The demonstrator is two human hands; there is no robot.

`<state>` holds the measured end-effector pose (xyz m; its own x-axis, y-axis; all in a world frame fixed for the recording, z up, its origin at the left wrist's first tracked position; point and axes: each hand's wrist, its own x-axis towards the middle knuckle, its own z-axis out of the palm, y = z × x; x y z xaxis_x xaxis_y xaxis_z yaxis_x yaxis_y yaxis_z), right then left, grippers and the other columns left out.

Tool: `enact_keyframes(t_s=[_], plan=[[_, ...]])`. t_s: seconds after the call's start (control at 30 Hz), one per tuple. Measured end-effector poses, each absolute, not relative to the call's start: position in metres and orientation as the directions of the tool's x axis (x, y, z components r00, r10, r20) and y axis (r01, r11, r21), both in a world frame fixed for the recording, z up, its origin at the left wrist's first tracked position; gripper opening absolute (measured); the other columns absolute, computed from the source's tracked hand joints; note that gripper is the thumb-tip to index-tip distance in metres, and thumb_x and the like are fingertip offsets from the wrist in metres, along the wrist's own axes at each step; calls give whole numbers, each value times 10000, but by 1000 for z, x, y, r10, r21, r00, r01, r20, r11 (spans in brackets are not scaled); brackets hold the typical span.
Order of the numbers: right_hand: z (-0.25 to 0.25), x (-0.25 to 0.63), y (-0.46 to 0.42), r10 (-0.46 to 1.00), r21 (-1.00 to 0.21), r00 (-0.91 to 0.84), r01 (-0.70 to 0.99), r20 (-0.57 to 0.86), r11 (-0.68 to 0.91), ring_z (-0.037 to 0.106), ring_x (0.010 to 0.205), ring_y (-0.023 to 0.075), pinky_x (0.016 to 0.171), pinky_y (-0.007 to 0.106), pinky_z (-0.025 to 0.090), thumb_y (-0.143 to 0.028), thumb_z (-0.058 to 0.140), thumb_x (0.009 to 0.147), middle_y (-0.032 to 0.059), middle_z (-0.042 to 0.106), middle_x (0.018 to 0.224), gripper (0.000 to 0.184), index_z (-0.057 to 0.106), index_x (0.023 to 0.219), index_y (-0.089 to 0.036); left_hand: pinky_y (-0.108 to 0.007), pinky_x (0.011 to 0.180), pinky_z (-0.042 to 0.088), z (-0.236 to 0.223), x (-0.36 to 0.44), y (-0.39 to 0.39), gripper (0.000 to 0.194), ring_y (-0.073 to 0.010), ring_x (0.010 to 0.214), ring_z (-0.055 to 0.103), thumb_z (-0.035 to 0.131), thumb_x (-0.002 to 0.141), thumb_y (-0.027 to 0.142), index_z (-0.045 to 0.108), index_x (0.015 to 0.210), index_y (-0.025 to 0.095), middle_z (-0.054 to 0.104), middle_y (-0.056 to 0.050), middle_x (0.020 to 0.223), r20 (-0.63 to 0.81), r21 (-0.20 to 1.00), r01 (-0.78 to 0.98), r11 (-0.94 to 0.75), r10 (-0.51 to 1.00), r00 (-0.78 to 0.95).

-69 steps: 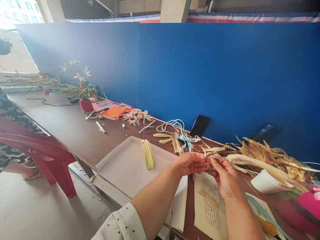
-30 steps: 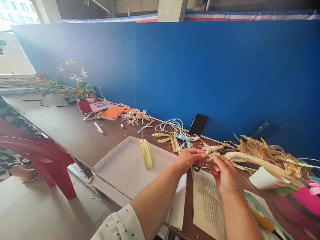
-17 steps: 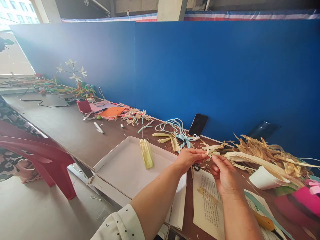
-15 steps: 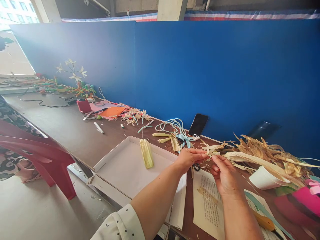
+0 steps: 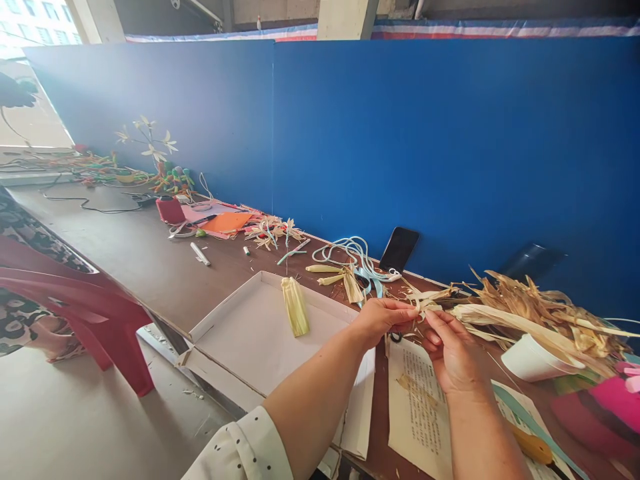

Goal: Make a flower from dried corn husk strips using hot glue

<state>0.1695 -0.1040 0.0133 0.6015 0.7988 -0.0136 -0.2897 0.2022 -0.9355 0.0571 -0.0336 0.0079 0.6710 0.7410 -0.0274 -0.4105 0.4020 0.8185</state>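
My left hand (image 5: pixel 381 320) and my right hand (image 5: pixel 453 350) meet over the brown table (image 5: pixel 150 263), both pinched on a small piece of pale dried husk (image 5: pixel 424 305) held between their fingertips. Thin husk strips stick out from the piece. Under my hands lies a printed paper sheet (image 5: pixel 417 407), with black scissors handles (image 5: pixel 395 337) just showing between the hands. A heap of dried husks (image 5: pixel 535 313) lies right of my hands.
A white shallow box (image 5: pixel 250 340) holds a folded yellow husk bundle (image 5: pixel 295 305). Light blue ribbon (image 5: pixel 357 260), a black phone (image 5: pixel 399 249), a white cup (image 5: pixel 530 363), pink material (image 5: pixel 607 397), husk flowers (image 5: pixel 273 231), orange paper (image 5: pixel 227 222) and a red chair (image 5: pixel 85 307) are around.
My hands have stayed together on the husk piece, lifting it slightly and working it with the fingertips. The view has shifted a little.
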Motion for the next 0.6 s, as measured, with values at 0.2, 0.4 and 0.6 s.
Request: enact_keyframes(t_s=[0.2, 0.4, 0.6], plan=[[12, 173, -104, 792, -944, 610, -264, -5, 197, 358, 480, 17, 386, 138, 264, -278, 871, 457, -58, 529, 664, 365, 663, 743, -188, -298, 694, 421, 7, 58, -32, 521, -91, 592, 513, 886, 378, 421, 730, 744, 85, 596, -26, 639, -45, 798, -421, 432, 739, 673], [12, 174, -105, 789, -955, 614, -220, 23, 199, 355, 479, 27, 386, 152, 260, -295, 861, 469, -56, 519, 635, 346, 660, 729, -188, -287, 663, 407, 5, 58, -31, 534, -92, 592, 501, 882, 375, 434, 727, 745, 81, 579, -25, 622, -38, 802, -425, 421, 745, 666], [12, 173, -105, 786, -959, 617, -200, 37, 203, 352, 483, 36, 388, 172, 258, -296, 851, 477, -49, 537, 667, 347, 667, 750, -188, -276, 636, 389, 2, 61, -30, 542, -85, 581, 488, 876, 385, 451, 718, 745, 77, 577, -25, 618, -16, 805, -434, 403, 748, 664]])
